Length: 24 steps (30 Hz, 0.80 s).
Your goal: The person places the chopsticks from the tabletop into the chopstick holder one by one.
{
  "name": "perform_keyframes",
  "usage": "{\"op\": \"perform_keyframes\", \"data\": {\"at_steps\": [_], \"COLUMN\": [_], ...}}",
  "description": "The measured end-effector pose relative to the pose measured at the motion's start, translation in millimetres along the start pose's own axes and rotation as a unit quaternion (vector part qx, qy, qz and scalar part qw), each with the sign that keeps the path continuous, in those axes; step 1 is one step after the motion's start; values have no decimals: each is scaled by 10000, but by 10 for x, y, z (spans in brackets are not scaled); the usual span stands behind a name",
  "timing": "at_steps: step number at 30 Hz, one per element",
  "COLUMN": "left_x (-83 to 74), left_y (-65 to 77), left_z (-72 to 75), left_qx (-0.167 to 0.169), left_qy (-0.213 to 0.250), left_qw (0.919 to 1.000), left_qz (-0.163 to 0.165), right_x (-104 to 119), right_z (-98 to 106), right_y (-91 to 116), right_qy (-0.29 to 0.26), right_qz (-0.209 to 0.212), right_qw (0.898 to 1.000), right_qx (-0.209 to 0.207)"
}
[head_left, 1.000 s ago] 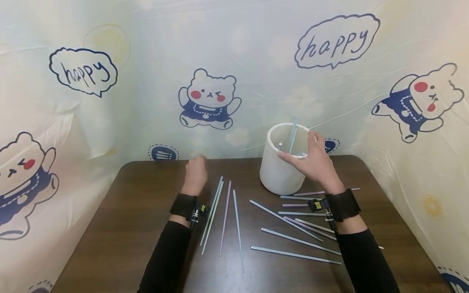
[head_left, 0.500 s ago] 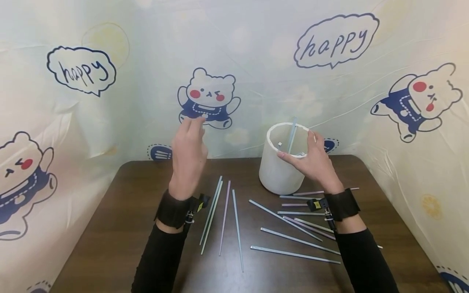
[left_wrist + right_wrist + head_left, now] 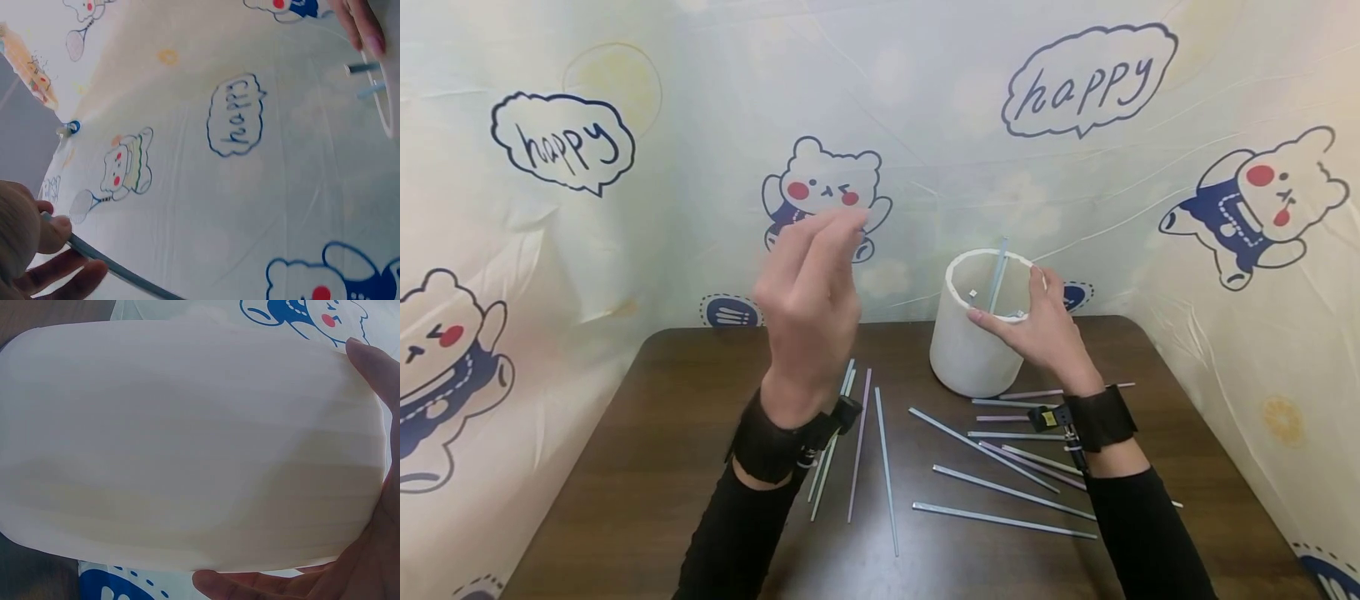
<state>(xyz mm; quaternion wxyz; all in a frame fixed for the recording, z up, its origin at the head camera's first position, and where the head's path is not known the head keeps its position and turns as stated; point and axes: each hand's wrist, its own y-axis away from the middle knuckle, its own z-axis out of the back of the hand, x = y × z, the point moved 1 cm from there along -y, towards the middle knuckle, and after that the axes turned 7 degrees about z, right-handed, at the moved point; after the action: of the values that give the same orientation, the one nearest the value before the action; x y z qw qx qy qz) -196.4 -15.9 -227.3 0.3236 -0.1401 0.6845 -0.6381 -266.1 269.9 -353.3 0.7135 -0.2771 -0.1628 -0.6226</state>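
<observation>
My left hand [image 3: 812,308] is raised in front of the backdrop, left of the white container [image 3: 970,358]. In the left wrist view its thumb and fingers pinch a thin grey-blue stick [image 3: 115,267] near one end; in the head view my hand hides that stick. My right hand [image 3: 1052,333] grips the container at its rim, thumb on the near side and fingers on the far right. The container stands upright at the back of the table and fills the right wrist view. A light blue stick [image 3: 999,275] leans inside it, and other stick ends show within.
Several thin sticks lie on the brown table [image 3: 625,467]. A few point away from me, like the purple stick [image 3: 859,450]; others lie crosswise at the right, like the blue stick [image 3: 1000,520], some partly under my right forearm. A printed cloth backdrop [image 3: 925,125] rises behind the table.
My left hand has come up from the table's back edge, then moved a little right, towards the container. My right hand and the container have stayed put.
</observation>
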Motion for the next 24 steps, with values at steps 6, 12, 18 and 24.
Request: {"op": "perform_keyframes", "data": {"at_steps": [6,12,18,24], "left_x": [-54,-20,24,55], "left_y": [14,105,226,328], "left_z": [-141,-316,-455,-535], "left_qx": [-31,271,527,899], "left_qy": [689,1348,1817,1757], "left_qw": [9972,9903,9818,9797], "left_qz": [-298,-201,160,357], "right_x": [-11,-26,-18,-23], "right_z": [-10,-17,-11,-16], "right_y": [-14,-13,-5,-6], "right_qy": [10,-5,18,29], "right_qz": [1,14,35,66], "right_qw": [10000,10000,9999,9999], "right_qx": [-35,-81,-127,-141]}}
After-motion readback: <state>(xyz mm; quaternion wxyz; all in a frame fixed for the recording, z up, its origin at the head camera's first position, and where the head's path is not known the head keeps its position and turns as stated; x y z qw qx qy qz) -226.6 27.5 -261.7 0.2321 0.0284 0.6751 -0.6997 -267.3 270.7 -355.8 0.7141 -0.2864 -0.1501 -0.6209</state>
